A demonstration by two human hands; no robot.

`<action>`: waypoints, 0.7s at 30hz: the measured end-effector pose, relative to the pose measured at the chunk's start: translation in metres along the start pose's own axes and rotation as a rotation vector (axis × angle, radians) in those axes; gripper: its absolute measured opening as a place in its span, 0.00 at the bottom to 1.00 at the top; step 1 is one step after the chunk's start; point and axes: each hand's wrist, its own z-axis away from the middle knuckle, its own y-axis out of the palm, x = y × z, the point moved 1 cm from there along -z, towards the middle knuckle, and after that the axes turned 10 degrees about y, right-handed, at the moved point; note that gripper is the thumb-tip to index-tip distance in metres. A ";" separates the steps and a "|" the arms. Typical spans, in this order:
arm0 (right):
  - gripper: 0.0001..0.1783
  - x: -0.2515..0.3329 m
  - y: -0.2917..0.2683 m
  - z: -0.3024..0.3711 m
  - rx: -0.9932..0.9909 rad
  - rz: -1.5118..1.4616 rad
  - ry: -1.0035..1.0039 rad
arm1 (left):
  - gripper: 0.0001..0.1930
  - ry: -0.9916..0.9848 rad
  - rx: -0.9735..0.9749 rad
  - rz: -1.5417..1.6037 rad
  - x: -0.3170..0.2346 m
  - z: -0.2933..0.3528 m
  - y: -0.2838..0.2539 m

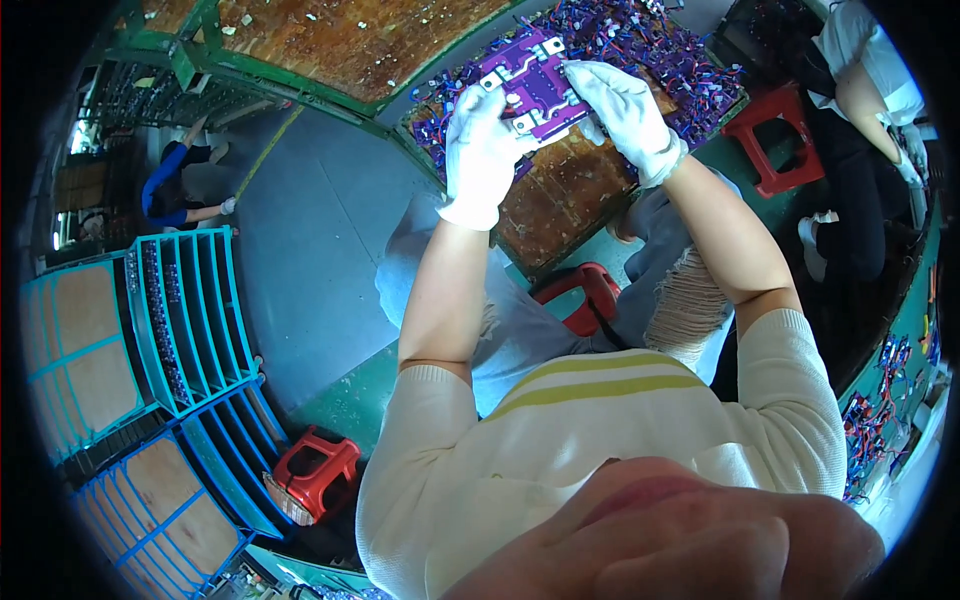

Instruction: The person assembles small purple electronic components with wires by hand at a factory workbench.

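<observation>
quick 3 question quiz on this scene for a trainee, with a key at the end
1. Fill in: the left hand and right hand hold a flat board whose main colour is ____.
2. True or false: the right hand is bare.
3. What stands just to the right of the dark blue rack at the lower left of the picture?

Key:
1. Purple.
2. False: it is gloved in white.
3. A red stool.
</observation>
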 end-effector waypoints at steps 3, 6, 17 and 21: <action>0.13 -0.011 -0.003 -0.004 -0.083 0.231 -0.119 | 0.13 -0.112 -0.280 0.230 -0.006 0.000 0.015; 0.10 -0.012 -0.001 -0.005 -0.118 0.393 -0.488 | 0.16 -0.052 -0.262 0.158 0.000 0.001 0.008; 0.11 -0.013 0.006 0.002 -0.116 0.478 -0.474 | 0.19 -0.128 -0.357 0.165 -0.007 0.000 0.018; 0.43 0.015 -0.012 -0.005 -0.101 0.771 -0.643 | 0.25 -0.343 -0.206 0.650 -0.005 -0.004 0.008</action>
